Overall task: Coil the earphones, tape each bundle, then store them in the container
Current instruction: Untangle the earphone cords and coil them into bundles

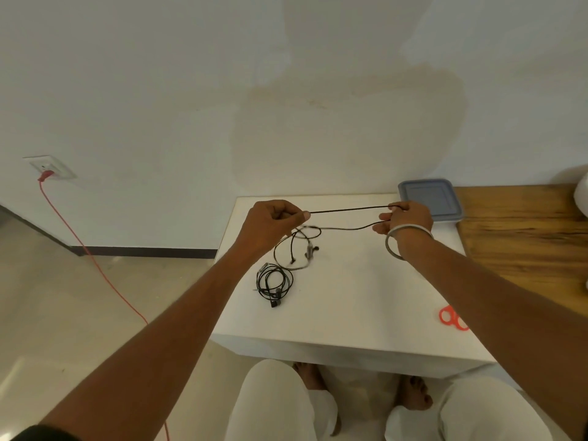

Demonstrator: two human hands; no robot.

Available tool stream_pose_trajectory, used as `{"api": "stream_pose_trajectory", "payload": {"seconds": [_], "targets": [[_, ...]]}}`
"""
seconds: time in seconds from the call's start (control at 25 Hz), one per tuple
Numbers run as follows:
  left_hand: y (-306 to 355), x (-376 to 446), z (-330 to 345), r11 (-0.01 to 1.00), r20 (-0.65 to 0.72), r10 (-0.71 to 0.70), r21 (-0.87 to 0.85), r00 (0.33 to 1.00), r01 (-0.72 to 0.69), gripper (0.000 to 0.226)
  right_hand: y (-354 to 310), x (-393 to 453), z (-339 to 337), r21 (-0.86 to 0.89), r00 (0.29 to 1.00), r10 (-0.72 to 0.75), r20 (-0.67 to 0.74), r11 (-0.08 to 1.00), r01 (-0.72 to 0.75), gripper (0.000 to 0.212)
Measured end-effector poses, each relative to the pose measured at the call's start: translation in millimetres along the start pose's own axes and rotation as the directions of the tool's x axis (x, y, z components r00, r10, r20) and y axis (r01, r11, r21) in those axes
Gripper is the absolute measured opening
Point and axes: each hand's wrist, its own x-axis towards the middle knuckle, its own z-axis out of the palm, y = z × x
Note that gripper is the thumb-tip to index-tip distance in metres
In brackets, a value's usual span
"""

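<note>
White table: two earphones, one container

A white table carried a coiled black earphone bundle near its left edge, loose earphone cable just behind it, and red-handled scissors at its right edge.

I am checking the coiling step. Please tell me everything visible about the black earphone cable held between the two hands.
The earphone cable is thin, black and rubbery-looking. It is stretched as a long loop above the white table: the left hand pinches one end, the right hand holds the other. The upper strand is taut, the lower sags. Its remainder hangs loosely tangled below the left hand.
</note>
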Motion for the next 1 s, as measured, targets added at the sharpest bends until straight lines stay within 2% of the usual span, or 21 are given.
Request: {"api": "stream_pose_trajectory", "payload": {"seconds": [0.16, 0.2, 0.24, 0.32, 0.4, 0.48, 0.56, 0.6, 0.68, 0.84, 0.92, 1.0], "targets": [[-7.1, 1.1, -4.9, 0.999, 0.027, -0.011, -0.03, 1.0, 0.012, 0.013, 6.6, 5.5, -2.5, -0.038, 1.0, 0.007, -0.03, 0.999, -0.008, 0.011], [-8.7, 0.9, -5.6, 0.999, 0.029, -0.018, -0.046, 0.999, 0.02, 0.013, 8.9, 6.9, -3.3, -0.111, 0.998, -0.049, -0.048, 0.993, 0.043, 0.011], [-9.8, 0.4, -6.7, 0.998, 0.02, -0.026, -0.059, 0.999, 0.027, 0.014, 11.0, 7.0, -4.9, -0.267, 0.986, -0.156, -0.055, 0.954, 0.136, 0.01], [-12.9, -0.3, -11.4, 0.989, -0.011, -0.053, -0.14, 0.999, 0.051, 0.013, 13.7, 0.9, -9.6, -0.545, 0.92, -0.389, 0.038, 0.764, 0.346, 0.014], [-16.6, -0.9, -17.3, 0.975, -0.05, -0.078, -0.213, 0.996, 0.065, 0.009, 19.3, -0.7, -15.3, -0.664, 0.806, -0.534, 0.256, 0.509, 0.548, 0.013], [-21.4, -0.7, -22.2, 0.994, -0.107, -0.04, -0.108, 0.993, 0.028, 0.008, 27.7, 0.7, -19.8, -0.724, 0.724, -0.527, 0.446, 0.263, 0.638, 0.012], [-25.4, -0.8, -24.1, 1.0, -0.126, 0.029, 0.002, 0.992, -0.029, 0.013, 36.5, 1.9, -24.1, -0.768, 0.702, -0.452, 0.55, 0.054, 0.638, 0.021], [-26.6, -0.8, -24.8, 0.999, -0.125, 0.045, 0.007, 0.991, -0.044, 0.02, 41.0, 2.6, -25.6, -0.787, 0.707, -0.432, 0.56, -0.011, 0.617, 0.026], [-28.1, -1.8, -26.3, 0.997, -0.126, 0.069, 0.032, 0.99, -0.066, 0.029, 47.3, 3.0, -27.4, -0.829, 0.731, -0.441, 0.521, -0.059, 0.556, 0.025], [-30.1, -4.1, -26.4, 0.942, -0.175, 0.247, 0.276, 0.953, -0.194, 0.031, 52.0, 4.7, -26.6, -0.906, 0.826, -0.384, 0.413, -0.076, 0.417, 0.026], [-28.5, -5.3, -26.8, 0.942, -0.285, 0.27, 0.274, 0.92, -0.192, 0.021, 52.4, 8.5, -30.4, -0.927, 0.857, -0.358, 0.369, -0.077, 0.367, 0.028], [-29.2, -1.9, -34.8, 0.977, -0.454, 0.186, 0.177, 0.871, -0.116, 0.009, 51.5, 14.2, -38.7, -0.942, 0.882, -0.344, 0.322, -0.022, 0.335, 0.029]]}}
